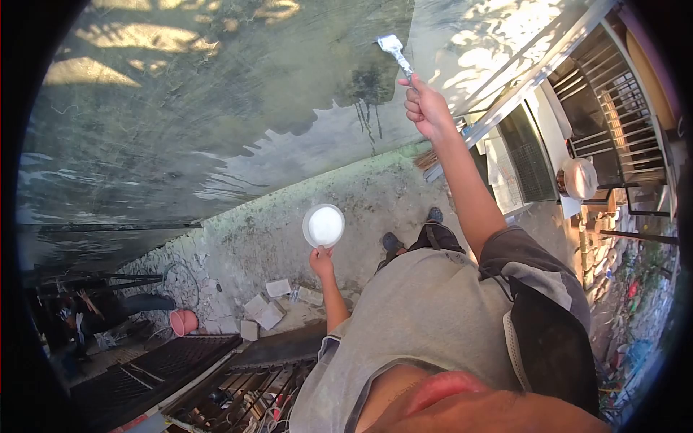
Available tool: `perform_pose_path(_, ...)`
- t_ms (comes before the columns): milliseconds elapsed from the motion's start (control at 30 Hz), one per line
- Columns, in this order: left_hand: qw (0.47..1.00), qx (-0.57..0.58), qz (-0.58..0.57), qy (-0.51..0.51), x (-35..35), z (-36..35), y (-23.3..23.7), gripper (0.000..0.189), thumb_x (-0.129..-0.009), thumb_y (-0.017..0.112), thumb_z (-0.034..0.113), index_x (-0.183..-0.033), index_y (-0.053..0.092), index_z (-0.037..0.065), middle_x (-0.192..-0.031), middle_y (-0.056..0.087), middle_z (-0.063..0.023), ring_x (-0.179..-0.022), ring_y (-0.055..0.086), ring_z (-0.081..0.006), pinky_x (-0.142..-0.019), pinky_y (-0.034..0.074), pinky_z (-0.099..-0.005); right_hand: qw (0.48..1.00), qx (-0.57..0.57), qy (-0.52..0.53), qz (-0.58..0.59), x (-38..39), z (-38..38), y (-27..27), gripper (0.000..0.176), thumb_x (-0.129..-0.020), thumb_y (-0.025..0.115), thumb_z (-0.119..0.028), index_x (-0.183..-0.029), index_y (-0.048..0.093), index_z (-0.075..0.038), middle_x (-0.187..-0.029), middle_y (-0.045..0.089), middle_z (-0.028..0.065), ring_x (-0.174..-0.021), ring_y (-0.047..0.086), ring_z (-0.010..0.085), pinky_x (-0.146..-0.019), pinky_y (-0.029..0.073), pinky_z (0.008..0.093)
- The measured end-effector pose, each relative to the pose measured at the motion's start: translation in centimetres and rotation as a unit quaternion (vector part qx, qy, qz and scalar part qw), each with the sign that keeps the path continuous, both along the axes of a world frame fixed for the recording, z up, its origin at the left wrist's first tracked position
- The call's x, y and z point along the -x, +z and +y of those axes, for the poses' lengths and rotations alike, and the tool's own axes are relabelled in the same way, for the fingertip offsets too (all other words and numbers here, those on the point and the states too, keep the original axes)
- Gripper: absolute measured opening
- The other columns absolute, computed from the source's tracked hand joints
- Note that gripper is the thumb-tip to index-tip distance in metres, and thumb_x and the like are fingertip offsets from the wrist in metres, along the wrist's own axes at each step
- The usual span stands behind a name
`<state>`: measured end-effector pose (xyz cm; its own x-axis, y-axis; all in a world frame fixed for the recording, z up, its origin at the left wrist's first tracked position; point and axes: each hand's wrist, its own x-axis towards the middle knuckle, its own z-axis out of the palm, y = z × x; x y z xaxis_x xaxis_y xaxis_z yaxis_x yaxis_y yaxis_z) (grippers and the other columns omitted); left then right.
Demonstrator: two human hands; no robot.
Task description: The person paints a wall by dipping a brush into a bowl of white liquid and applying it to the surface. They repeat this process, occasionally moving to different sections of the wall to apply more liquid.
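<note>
My right hand (427, 110) is raised to the wall (274, 94), its fingers wrapped round the handle of a paintbrush (393, 49). White paint covers the brush head, which is at the wall's surface; whether it touches cannot be made out. Lower down, my left hand (322, 261) grips the rim of a round tub (324, 225) holding something white, likely paint. Around the brush the wall is partly dark and wet-looking, with dark drips running down from a patch (369, 85). Paler areas lie along its lower part and right side.
Several pale blocks (267, 312) lie on the ground at the lower left, near a pink bucket (183, 322). A dark metal rack (144, 375) stands close by. Metal cages (527, 151) line the right side. Another person (94, 317) is at the far left.
</note>
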<state>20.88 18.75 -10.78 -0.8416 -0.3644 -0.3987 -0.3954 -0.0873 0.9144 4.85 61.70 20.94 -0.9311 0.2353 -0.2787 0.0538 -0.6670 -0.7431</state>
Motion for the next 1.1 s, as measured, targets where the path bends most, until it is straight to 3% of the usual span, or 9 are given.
perform_pose_path(233, 0.997, 0.017, 0.017, -0.080, 3.3, 2.2, -0.3, 0.021, -0.095, 0.051, 0.010, -0.089, 0.060, -0.008, -0.085, 0.067, -0.0131, -0.076, 0.069, -0.0212, -0.069, 0.058, -0.0286, 0.962, -0.149, -0.104, 0.204, -4.2, 3.8, 14.6, 0.036, -0.105, 0.042, -0.031, -0.121, 0.055, -0.002, -0.062, 0.028, -0.0064, -0.049, 0.021, 0.0021, -0.040, 0.016, 0.0195)
perform_pose_path(400, 0.994, 0.006, 0.026, -0.105, 4.4, 3.8, -0.4, 0.019, -0.094, 0.052, 0.009, -0.091, 0.061, -0.008, -0.087, 0.066, -0.0135, -0.075, 0.068, -0.0205, -0.067, 0.058, -0.0290, 0.943, -0.181, -0.108, 0.256, -0.7, 9.8, 17.7, 0.039, -0.104, 0.044, -0.034, -0.125, 0.053, -0.002, -0.061, 0.025, -0.0070, -0.048, 0.019, 0.0023, -0.040, 0.016, 0.0192)
perform_pose_path(500, 0.991, 0.019, 0.046, -0.122, 4.9, 4.6, 0.2, 0.020, -0.094, 0.053, 0.009, -0.088, 0.061, -0.008, -0.084, 0.066, -0.0131, -0.073, 0.068, -0.0195, -0.066, 0.057, -0.0286, 0.963, -0.184, -0.069, 0.187, 1.8, 11.9, 13.6, 0.041, -0.103, 0.046, -0.038, -0.123, 0.054, -0.004, -0.060, 0.022, -0.0079, -0.047, 0.017, 0.0027, -0.039, 0.014, 0.0199)
perform_pose_path(667, 0.990, 0.030, 0.026, -0.132, 4.6, 5.7, 1.4, 0.020, -0.092, 0.056, 0.008, -0.084, 0.062, -0.009, -0.077, 0.065, -0.0117, -0.071, 0.068, -0.0177, -0.062, 0.056, -0.0275, 0.988, -0.148, -0.038, -0.002, 0.8, 10.6, -5.7, 0.041, -0.099, 0.049, -0.049, -0.113, 0.056, -0.011, -0.060, 0.021, -0.0085, -0.047, 0.018, 0.0036, -0.040, 0.015, 0.0207)
perform_pose_path(800, 0.989, 0.047, 0.028, -0.139, 4.0, 5.0, 0.6, 0.019, -0.092, 0.056, 0.008, -0.086, 0.062, -0.009, -0.080, 0.066, -0.0125, -0.071, 0.068, -0.0185, -0.062, 0.056, -0.0275, 0.980, -0.012, 0.000, -0.197, -3.0, 8.2, -20.0, 0.029, -0.100, 0.048, -0.038, -0.106, 0.055, -0.010, -0.057, 0.022, -0.0079, -0.044, 0.020, 0.0054, -0.039, 0.016, 0.0229)
perform_pose_path(867, 0.988, 0.043, 0.042, -0.142, 3.9, 4.9, 1.3, 0.019, -0.093, 0.056, 0.009, -0.089, 0.062, -0.009, -0.083, 0.066, -0.0128, -0.071, 0.068, -0.0192, -0.062, 0.057, -0.0278, 0.959, -0.042, -0.006, -0.279, -2.2, 7.8, -25.3, 0.025, -0.100, 0.046, -0.032, -0.103, 0.054, -0.009, -0.056, 0.024, -0.0072, -0.043, 0.021, 0.0061, -0.039, 0.016, 0.0235)
perform_pose_path(900, 0.988, 0.047, 0.039, -0.143, 3.9, 4.7, 1.5, 0.019, -0.093, 0.056, 0.009, -0.089, 0.062, -0.009, -0.083, 0.066, -0.0128, -0.071, 0.068, -0.0192, -0.062, 0.057, -0.0278, 0.932, -0.077, -0.011, -0.354, -2.2, 7.4, -25.8, 0.021, -0.099, 0.044, -0.027, -0.101, 0.053, -0.008, -0.056, 0.025, -0.0065, -0.042, 0.021, 0.0067, -0.039, 0.016, 0.0242)
perform_pose_path(967, 0.987, 0.042, 0.028, -0.154, 3.9, 4.4, 2.0, 0.019, -0.093, 0.057, 0.009, -0.092, 0.062, -0.009, -0.085, 0.065, -0.0119, -0.070, 0.067, -0.0191, -0.062, 0.057, -0.0282, 0.933, -0.071, -0.011, -0.354, -1.6, 7.1, -26.2, 0.019, -0.097, 0.039, -0.021, -0.097, 0.051, -0.006, -0.055, 0.027, -0.0051, -0.041, 0.023, 0.0074, -0.038, 0.016, 0.0248)
perform_pose_path(1100, 0.986, 0.046, 0.046, -0.151, 3.4, 3.7, 0.4, 0.018, -0.094, 0.056, 0.009, -0.092, 0.062, -0.008, -0.084, 0.064, -0.0103, -0.071, 0.066, -0.0178, -0.063, 0.057, -0.0278, 0.973, 0.002, -0.014, -0.231, 0.9, 7.0, -20.2, 0.029, -0.101, 0.044, -0.032, -0.101, 0.051, -0.004, -0.055, 0.026, -0.0073, -0.042, 0.022, 0.0065, -0.039, 0.016, 0.0240)
